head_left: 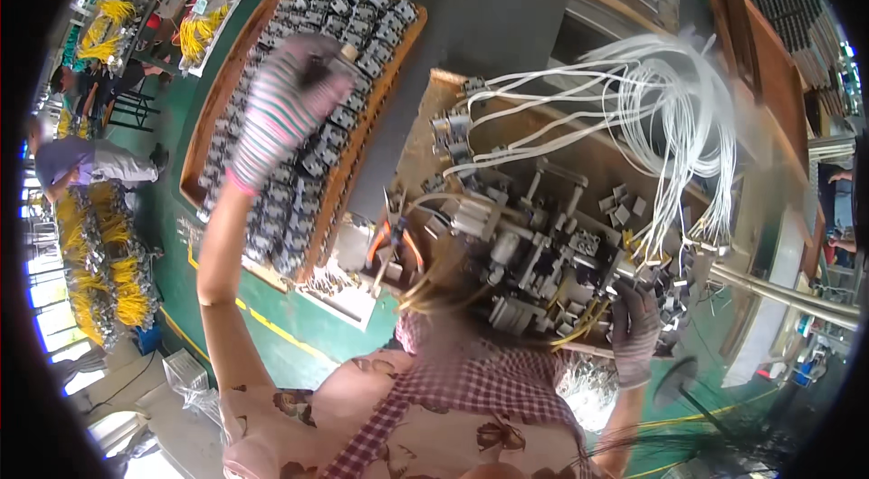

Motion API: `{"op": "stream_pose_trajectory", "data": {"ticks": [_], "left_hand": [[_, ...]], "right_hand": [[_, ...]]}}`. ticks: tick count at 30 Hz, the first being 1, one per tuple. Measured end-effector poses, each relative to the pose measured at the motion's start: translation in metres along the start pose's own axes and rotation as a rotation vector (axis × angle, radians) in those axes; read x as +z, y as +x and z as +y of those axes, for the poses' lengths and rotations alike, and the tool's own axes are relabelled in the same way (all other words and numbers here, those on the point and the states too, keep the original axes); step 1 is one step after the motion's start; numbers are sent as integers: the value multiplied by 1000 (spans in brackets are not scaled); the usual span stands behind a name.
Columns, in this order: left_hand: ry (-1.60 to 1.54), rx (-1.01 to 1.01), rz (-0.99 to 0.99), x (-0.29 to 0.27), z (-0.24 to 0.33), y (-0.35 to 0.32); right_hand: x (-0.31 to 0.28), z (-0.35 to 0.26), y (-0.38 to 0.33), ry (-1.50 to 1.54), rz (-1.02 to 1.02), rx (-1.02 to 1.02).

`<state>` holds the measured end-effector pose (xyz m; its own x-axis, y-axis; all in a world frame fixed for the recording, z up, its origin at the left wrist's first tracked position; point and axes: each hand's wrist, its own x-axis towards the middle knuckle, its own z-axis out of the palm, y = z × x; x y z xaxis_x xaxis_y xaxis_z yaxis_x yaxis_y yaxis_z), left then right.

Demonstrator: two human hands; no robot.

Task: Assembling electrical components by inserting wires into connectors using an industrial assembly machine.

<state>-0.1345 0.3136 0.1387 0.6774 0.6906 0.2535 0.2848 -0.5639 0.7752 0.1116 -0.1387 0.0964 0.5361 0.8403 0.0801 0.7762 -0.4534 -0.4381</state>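
Observation:
My left hand [294,108], in a striped knit glove, reaches over a wooden tray [192,173] packed with rows of small metal-and-dark block parts [303,198]. Its fingers are closed round a small block part [348,53], whose pale end shows at the fingertips; motion blurs the rest. My right hand [635,334], gloved too, is at the right side of a metal bench fixture [534,253] with rods and cylinders. Its fingers are bent and closed by the fixture's edge, and what they hold, if anything, is hidden.
White cables [674,108] lie coiled behind the fixture, some running to metal blocks [451,135]. Loose pale pieces [625,203] lie about the fixture. Orange-handled pliers [394,239] stand between tray and fixture. A person [90,162] is at far left, near yellow wire bundles [118,253].

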Motion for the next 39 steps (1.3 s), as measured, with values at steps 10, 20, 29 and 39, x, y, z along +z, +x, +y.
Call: {"op": "stream_pose_trajectory", "data": {"ticks": [10, 20, 29, 39], "left_hand": [[740, -413, -431, 136, -38, -69], [1031, -24, -728, 104, -40, -59], [854, 237, -780, 127, -48, -65], [1007, 304, -536, 117, -48, -68]], "right_hand": [[-3, 18, -17, 26, 71, -163], [2, 27, -22, -2, 102, -135], [-5, 21, -23, 49, 157, -69], [0, 22, -20, 42, 155, -101]]}}
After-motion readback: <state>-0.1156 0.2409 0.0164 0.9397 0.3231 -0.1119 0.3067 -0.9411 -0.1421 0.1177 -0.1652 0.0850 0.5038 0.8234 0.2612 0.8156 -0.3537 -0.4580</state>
